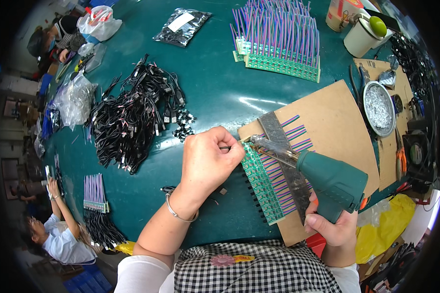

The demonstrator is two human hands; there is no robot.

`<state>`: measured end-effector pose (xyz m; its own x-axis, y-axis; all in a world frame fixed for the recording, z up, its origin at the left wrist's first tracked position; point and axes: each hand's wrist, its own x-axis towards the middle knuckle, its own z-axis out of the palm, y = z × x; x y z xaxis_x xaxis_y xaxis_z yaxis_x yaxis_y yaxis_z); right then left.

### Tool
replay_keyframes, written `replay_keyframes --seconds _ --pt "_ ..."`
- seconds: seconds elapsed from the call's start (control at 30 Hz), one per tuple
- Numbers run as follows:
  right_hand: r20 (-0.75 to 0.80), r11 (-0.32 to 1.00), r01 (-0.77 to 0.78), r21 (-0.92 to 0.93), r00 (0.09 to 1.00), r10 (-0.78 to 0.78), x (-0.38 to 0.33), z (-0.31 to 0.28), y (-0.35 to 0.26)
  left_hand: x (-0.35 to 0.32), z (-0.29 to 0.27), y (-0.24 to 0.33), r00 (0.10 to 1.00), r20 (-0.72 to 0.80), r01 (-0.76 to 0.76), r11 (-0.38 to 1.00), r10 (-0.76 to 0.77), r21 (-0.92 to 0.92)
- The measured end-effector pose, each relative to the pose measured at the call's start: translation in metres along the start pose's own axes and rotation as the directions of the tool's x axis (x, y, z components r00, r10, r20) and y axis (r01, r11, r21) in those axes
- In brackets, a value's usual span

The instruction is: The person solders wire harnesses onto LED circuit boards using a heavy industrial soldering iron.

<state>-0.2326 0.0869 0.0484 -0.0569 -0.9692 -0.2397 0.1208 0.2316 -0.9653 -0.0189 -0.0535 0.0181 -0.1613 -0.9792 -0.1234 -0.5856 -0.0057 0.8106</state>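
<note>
Clamped around the grip of a green soldering gun (327, 178), the right hand (333, 225) aims its tip at a strip of green circuit boards (264, 180) (purple wires attached) on a cardboard sheet (327, 112). Beside it, the left hand (208, 158) pinches a thin black wire (226, 147) at the strip's top end.

Bare worktop (220, 93) lies open between the cable heap (132, 117) and cardboard (327, 107); wired boards (278, 44) crowd the far side.
</note>
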Motion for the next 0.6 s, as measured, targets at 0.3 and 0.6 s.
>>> replay_keyframes --seconds 0.3,0.6 --pt "-0.202 0.967 0.031 0.251 0.979 0.021 0.000 0.003 -0.014 0.000 0.001 0.002 1.000 -0.013 -0.021 1.000 0.021 0.022" --pt "-0.169 0.984 0.021 0.177 0.986 0.010 -0.006 -0.002 -0.012 -0.002 -0.001 0.004 1.000 -0.004 -0.020 0.996 0.021 0.084"
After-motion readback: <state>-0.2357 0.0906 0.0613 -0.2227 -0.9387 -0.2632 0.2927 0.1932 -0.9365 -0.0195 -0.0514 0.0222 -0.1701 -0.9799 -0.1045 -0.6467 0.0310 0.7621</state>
